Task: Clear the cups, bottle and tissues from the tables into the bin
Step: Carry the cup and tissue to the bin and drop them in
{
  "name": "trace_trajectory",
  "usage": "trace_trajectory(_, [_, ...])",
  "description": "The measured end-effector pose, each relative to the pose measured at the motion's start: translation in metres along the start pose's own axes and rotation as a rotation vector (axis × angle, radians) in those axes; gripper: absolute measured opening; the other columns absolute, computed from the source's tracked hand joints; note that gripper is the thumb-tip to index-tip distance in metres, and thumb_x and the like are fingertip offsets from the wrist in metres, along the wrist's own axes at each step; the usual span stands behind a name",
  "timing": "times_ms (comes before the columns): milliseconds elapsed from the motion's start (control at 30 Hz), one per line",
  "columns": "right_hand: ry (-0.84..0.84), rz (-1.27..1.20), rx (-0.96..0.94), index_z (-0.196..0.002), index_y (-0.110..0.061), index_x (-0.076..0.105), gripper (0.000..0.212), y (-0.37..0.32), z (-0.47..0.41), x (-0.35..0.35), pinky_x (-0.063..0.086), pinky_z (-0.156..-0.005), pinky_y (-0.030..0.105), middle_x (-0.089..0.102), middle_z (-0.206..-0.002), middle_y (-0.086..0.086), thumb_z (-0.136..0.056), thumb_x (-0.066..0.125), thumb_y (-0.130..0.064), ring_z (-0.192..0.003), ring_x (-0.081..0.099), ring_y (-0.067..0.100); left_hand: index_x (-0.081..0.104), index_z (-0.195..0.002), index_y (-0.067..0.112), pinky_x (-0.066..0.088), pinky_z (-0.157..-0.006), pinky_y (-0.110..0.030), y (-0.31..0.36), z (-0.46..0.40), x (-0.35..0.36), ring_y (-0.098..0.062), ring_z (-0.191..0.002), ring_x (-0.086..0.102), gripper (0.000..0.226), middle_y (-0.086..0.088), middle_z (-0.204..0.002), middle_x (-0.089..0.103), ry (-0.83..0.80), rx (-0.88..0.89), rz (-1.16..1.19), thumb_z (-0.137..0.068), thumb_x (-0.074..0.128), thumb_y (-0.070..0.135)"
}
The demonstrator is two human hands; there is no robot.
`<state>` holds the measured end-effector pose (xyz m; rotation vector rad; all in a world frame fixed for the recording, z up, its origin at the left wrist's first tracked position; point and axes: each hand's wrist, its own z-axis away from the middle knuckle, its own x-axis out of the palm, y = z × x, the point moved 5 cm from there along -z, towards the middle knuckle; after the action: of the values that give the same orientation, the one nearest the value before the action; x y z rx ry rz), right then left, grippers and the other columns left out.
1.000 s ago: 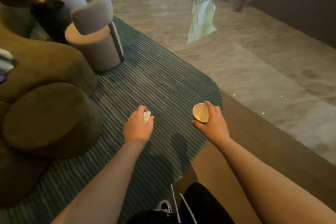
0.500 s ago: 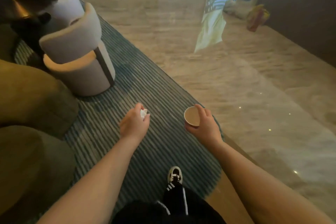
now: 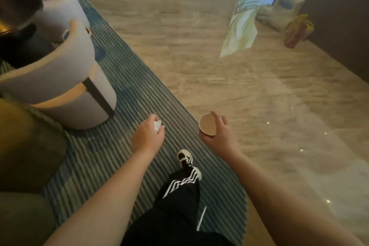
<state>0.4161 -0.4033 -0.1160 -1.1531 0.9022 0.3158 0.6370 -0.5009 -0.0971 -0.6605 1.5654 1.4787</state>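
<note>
Mid-carry here: the left hand (image 3: 147,138) is closed around a crumpled tissue (image 3: 157,125), and the right hand (image 3: 218,133) grips a paper cup (image 3: 207,127) from the side, mouth tipped toward the camera. Both are held out in front, over the edge where the striped rug (image 3: 127,94) meets the shiny floor (image 3: 229,78). No bin in view that I can make out (those bags (image 3: 289,4) by the far wall might be near it, can't tell). My advice: keep the cup level in case there are dregs, keep the tissue balled tight so it doesn't flutter off, and give the round chair (image 3: 60,86) on the left plenty of room while walking.
</note>
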Motion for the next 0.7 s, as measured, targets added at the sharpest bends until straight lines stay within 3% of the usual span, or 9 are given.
trace_trajectory(167, [-0.064,0.042,-0.048,-0.143,-0.033,0.023,0.087,-0.012,-0.156,-0.002,0.049,-0.09,0.042,0.04,-0.134,-0.004,-0.074,0.072,-0.048,-0.113,0.05,0.021,0.049,-0.097,0.023,0.027,-0.045,-0.023,0.03,-0.14,0.022,-0.012,-0.063,0.048,0.014,0.002,-0.084,0.057,0.016,-0.064,0.009,-0.091,0.054,0.034])
trace_trajectory(300, [-0.082,0.055,-0.102,-0.142,-0.033,0.025,0.087,-0.035,-0.26,-0.01,0.048,-0.087,0.038,0.04,-0.131,-0.005,-0.072,0.073,-0.049,-0.111,0.051,0.023,0.05,-0.099,0.02,0.044,-0.056,-0.031,0.054,-0.236,0.021,-0.022,-0.073,0.056,0.017,-0.003,-0.09,0.06,0.011,-0.101,0.039,-0.091,0.054,0.034])
trace_trajectory(367, [-0.1,0.052,-0.111,-0.141,-0.035,0.024,0.087,-0.047,-0.305,-0.013,0.047,-0.084,0.035,0.04,-0.131,-0.006,-0.071,0.073,-0.05,-0.111,0.051,0.022,0.051,-0.099,0.02,0.044,-0.059,-0.032,0.061,-0.276,0.012,-0.024,-0.075,0.056,0.017,-0.004,-0.09,0.06,0.031,-0.126,0.055,-0.09,0.055,0.034])
trace_trajectory(500, [-0.127,0.086,-0.189,-0.141,-0.035,0.023,0.087,-0.086,-0.387,-0.007,0.044,-0.078,0.031,0.04,-0.131,-0.005,-0.072,0.073,-0.05,-0.111,0.051,0.021,0.051,-0.098,0.02,0.035,-0.055,-0.03,0.055,-0.342,-0.007,-0.024,-0.074,0.055,0.016,-0.003,-0.086,0.059,0.076,-0.178,0.072,-0.09,0.056,0.033])
trace_trajectory(700, [-0.224,0.09,-0.333,-0.142,-0.032,0.025,0.084,-0.149,-0.515,0.036,0.048,-0.078,0.033,0.041,-0.132,-0.002,-0.074,0.072,-0.048,-0.111,0.052,0.023,0.049,-0.095,0.024,0.048,-0.064,-0.036,0.018,-0.442,-0.016,-0.022,-0.077,0.056,0.015,-0.001,-0.088,0.059,0.142,-0.284,0.123,-0.088,0.059,0.034])
